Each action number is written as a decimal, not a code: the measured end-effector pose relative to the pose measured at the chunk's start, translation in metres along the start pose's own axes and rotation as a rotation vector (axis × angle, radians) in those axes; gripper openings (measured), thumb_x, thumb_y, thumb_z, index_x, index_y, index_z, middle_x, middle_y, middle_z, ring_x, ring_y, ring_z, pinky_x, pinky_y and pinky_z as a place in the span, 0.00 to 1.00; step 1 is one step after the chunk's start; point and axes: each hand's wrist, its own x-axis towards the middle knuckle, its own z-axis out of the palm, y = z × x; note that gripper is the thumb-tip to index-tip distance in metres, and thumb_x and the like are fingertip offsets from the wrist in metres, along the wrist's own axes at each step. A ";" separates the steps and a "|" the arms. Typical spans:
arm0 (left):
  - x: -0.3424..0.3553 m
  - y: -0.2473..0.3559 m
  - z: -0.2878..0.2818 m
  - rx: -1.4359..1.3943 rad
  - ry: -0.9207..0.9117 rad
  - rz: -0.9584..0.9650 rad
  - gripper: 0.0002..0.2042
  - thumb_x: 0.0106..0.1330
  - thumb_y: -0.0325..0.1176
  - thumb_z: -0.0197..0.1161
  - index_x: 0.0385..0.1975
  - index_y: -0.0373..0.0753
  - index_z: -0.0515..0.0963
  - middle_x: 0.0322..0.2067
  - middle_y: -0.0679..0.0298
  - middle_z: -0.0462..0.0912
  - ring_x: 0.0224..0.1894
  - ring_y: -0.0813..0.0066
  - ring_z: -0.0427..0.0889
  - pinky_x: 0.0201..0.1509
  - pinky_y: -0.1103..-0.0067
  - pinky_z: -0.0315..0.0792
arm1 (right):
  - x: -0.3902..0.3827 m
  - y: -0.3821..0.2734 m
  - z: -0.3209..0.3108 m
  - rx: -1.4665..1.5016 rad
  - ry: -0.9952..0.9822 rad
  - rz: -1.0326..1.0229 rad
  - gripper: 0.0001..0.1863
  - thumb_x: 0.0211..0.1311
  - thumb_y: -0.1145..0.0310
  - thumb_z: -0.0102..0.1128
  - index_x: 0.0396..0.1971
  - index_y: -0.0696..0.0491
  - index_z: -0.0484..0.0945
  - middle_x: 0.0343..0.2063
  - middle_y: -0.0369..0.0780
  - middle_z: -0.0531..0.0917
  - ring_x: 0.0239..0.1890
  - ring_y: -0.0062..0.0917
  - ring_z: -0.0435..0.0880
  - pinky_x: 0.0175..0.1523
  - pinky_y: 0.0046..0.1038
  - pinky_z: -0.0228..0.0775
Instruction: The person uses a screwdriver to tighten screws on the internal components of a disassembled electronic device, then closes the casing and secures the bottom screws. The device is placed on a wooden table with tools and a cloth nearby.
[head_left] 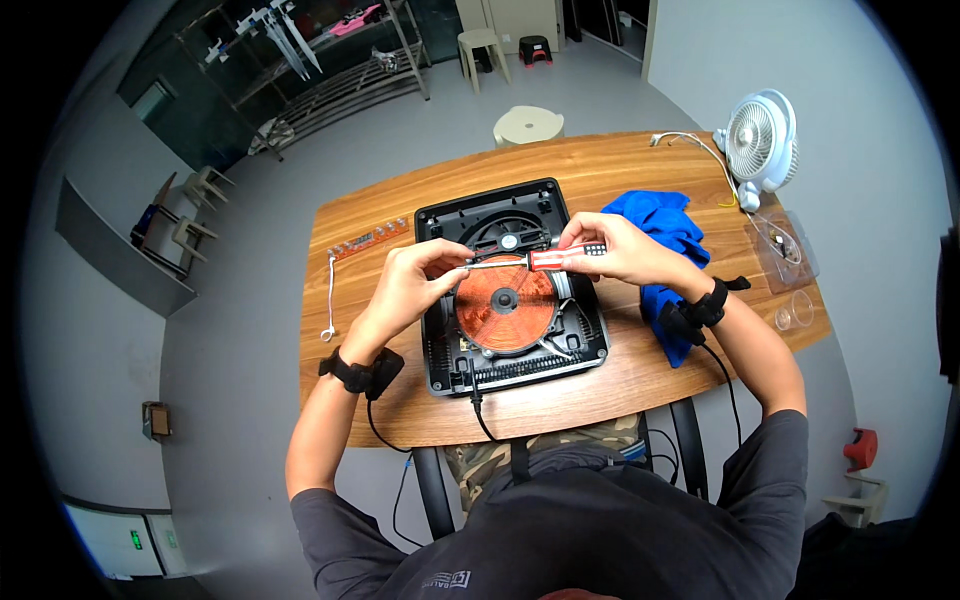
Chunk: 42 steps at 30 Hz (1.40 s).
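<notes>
My right hand [612,252] grips the red-and-white striped handle of a screwdriver [545,261]. The tool lies nearly level over an opened black appliance, its metal shaft pointing left. At the tip, the fingers of my left hand [415,280] pinch the shaft's end; whether a small part is also between them I cannot tell. Below both hands sits the round copper coil [505,325] inside the black housing [440,372], which looks like an induction cooker base. Behind the coil, a small black fan [508,241] is partly covered by the hands.
Right of the housing lies a crumpled blue cloth [655,215]. A white fan [760,140] and clear cups [798,310] stand along the right edge. At left are an orange strip [368,241] bearing small silver parts and a slim ring-ended piece [331,300]. A black cable [477,402] crosses the front edge.
</notes>
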 end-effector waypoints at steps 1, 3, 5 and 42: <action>0.002 -0.001 0.001 0.021 -0.003 0.009 0.09 0.65 0.22 0.69 0.44 0.34 0.85 0.39 0.63 0.90 0.40 0.77 0.89 0.48 0.80 0.83 | 0.001 -0.001 -0.002 0.027 -0.013 0.051 0.16 0.66 0.63 0.72 0.44 0.58 0.78 0.34 0.35 0.84 0.34 0.15 0.81 0.35 0.20 0.75; 0.004 -0.004 0.003 0.041 0.007 0.049 0.09 0.65 0.24 0.70 0.44 0.34 0.85 0.36 0.60 0.90 0.37 0.77 0.89 0.45 0.79 0.83 | 0.003 -0.003 -0.004 0.079 0.004 0.048 0.16 0.66 0.64 0.71 0.45 0.56 0.77 0.35 0.34 0.83 0.31 0.13 0.79 0.31 0.18 0.72; 0.005 -0.005 0.005 0.071 0.011 0.075 0.10 0.64 0.25 0.71 0.44 0.34 0.85 0.35 0.59 0.90 0.35 0.76 0.89 0.43 0.78 0.84 | 0.005 -0.010 -0.005 0.104 0.044 0.051 0.15 0.67 0.67 0.70 0.47 0.56 0.76 0.35 0.35 0.83 0.29 0.13 0.78 0.30 0.18 0.71; 0.092 -0.077 0.059 0.499 -0.148 0.159 0.13 0.60 0.33 0.72 0.42 0.34 0.87 0.43 0.54 0.84 0.52 0.52 0.82 0.58 0.64 0.77 | 0.052 -0.051 -0.062 -0.754 0.121 -0.133 0.18 0.58 0.67 0.72 0.42 0.62 0.77 0.32 0.51 0.86 0.37 0.42 0.88 0.43 0.36 0.79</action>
